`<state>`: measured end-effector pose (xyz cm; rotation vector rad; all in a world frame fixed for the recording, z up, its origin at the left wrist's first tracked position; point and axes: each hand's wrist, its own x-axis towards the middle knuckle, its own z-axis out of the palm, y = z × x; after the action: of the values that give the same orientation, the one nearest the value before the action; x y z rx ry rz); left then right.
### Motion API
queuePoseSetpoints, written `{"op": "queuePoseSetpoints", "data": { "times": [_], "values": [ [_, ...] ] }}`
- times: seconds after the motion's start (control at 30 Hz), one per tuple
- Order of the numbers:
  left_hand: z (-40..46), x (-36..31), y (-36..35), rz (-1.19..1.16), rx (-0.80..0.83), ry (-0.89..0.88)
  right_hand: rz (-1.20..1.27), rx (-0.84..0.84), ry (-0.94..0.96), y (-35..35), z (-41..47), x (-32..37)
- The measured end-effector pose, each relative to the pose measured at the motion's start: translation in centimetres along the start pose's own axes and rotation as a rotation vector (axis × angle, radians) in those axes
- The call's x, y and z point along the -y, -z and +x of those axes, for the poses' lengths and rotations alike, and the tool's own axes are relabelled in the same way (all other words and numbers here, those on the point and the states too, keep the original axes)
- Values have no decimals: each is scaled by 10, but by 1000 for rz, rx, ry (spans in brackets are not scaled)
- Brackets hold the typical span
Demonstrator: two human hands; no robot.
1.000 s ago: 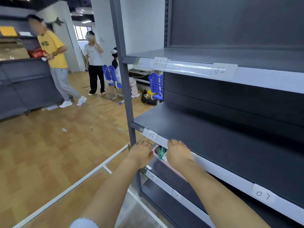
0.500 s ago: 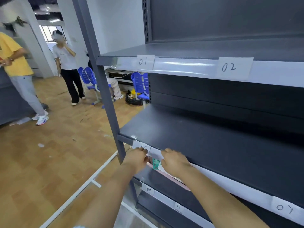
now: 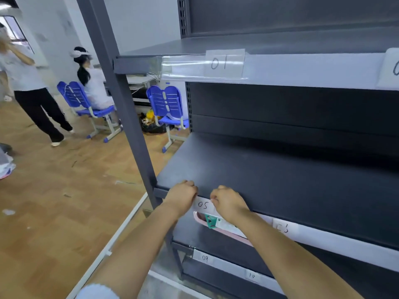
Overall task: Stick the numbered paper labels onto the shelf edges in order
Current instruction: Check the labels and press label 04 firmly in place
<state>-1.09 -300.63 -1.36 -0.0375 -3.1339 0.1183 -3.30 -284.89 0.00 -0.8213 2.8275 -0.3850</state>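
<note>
A white paper label marked 05 sits on the front edge of the middle shelf, near its left end. My left hand holds the label's left side with curled fingers. My right hand holds its right side the same way. Label 01 is stuck on the top shelf edge, and part of another label shows at the right. A further label sits on the middle edge to the right. Labels 09 and 10 are on the bottom shelf edge.
A pink tray with a green item lies on the lower shelf under my hands. The grey shelf upright stands at the left. Blue chairs, a seated person and a standing person are beyond on the wood floor.
The view has moved closer and to the left. Both hands have risen from below the shelf edge to either side of label 05.
</note>
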Motion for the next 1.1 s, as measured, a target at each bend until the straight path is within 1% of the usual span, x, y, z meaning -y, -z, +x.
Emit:
{"op": "queuePoseSetpoints", "data": {
  "times": [0.17,0.33,0.47,0.7,0.83,1.1],
  "values": [
    [10,3,-6,13,-8,-86,-40,16,-59,-3,9,-1],
    [11,5,-8,-33,-11,-142,-101,38,-44,-8,12,2],
    [11,7,-7,5,-4,-194,-105,40,-52,-8,15,1],
    [10,8,-6,-63,38,-184,-118,28,-10,-7,12,-2],
    [11,7,-5,-57,62,-196,-214,17,56,-7,8,0],
    [10,6,-9,-46,46,-200,-332,-11,101,-13,6,5]
  ]
}}
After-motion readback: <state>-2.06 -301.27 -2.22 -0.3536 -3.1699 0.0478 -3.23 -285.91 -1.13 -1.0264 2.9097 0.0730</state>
